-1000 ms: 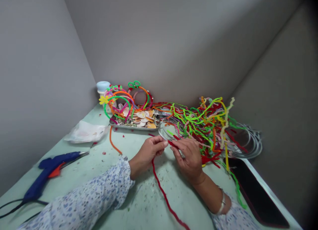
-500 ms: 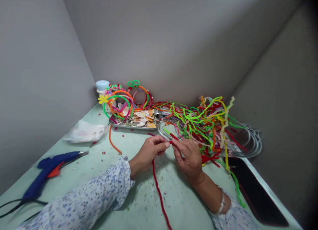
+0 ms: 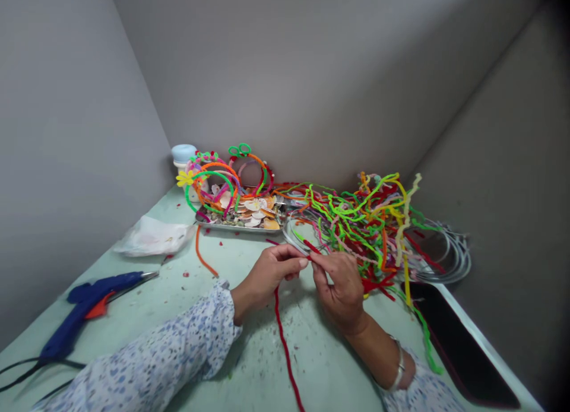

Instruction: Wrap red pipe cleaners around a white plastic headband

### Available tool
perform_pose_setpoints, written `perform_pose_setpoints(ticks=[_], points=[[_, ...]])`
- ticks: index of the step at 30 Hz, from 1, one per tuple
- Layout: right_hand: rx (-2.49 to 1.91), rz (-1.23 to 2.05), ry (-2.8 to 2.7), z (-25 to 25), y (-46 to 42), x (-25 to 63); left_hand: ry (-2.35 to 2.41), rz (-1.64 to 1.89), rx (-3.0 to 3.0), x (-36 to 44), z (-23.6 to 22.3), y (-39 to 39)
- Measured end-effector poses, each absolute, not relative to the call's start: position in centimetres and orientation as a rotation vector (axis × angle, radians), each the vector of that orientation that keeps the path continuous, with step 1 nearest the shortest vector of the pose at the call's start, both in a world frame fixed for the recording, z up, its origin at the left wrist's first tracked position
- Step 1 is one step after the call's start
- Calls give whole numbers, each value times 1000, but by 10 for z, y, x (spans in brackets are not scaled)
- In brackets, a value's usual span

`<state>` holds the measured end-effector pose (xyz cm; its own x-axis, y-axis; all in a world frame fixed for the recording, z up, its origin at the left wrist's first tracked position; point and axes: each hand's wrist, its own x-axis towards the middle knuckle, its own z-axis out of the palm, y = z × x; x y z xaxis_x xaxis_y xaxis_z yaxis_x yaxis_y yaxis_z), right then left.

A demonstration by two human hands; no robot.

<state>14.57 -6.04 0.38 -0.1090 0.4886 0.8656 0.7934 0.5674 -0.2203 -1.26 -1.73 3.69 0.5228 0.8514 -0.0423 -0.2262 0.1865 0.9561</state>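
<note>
Head view, 2 bare hands over a pale green table [image 3: 342, 370]. The left hand [image 3: 279, 268] has a fuzzy red stem [image 3: 284, 341] pinched between thumb and index finger, and the right hand [image 3: 341, 287] is pinching the red stuff too, fingertips just beside the left thumb. So the stem sits right between the 2 hands, with a long tail dropping out under the left hand and running down to the bottom edge of the view. A short red end pokes up just past the right fingertips, can't tell if it's the same strand. There's a grey wire loop [image 3: 288, 238] right behind the fingers, can't tell if it's held. Big tangle of coloured stems [image 3: 347, 213] beyond the right hand, metal tray [image 3: 240, 228] of shells further back, blue glue gun [image 3: 71, 323] well off to the left
</note>
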Motion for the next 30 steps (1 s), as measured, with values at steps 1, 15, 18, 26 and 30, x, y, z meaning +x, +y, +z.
perform_pose_setpoints(ticks=[1, 15, 18, 26, 30], points=[[-1062, -364, -1759, 4, -61, 145, 676, 848, 1143, -13, 36, -17], [-1035, -346, -1739, 8, -62, 143, 631, 952, 1440, -15, 39, -15], [-1041, -336, -1734, 11, -63, 142, 681, 1013, 1566, -15, 42, -16], [-1020, -333, -1724, 18, -65, 139, 791, 1101, 1708, -16, 43, -16], [-1021, -325, -1723, 17, -65, 139, 798, 1113, 1696, -16, 45, -16]])
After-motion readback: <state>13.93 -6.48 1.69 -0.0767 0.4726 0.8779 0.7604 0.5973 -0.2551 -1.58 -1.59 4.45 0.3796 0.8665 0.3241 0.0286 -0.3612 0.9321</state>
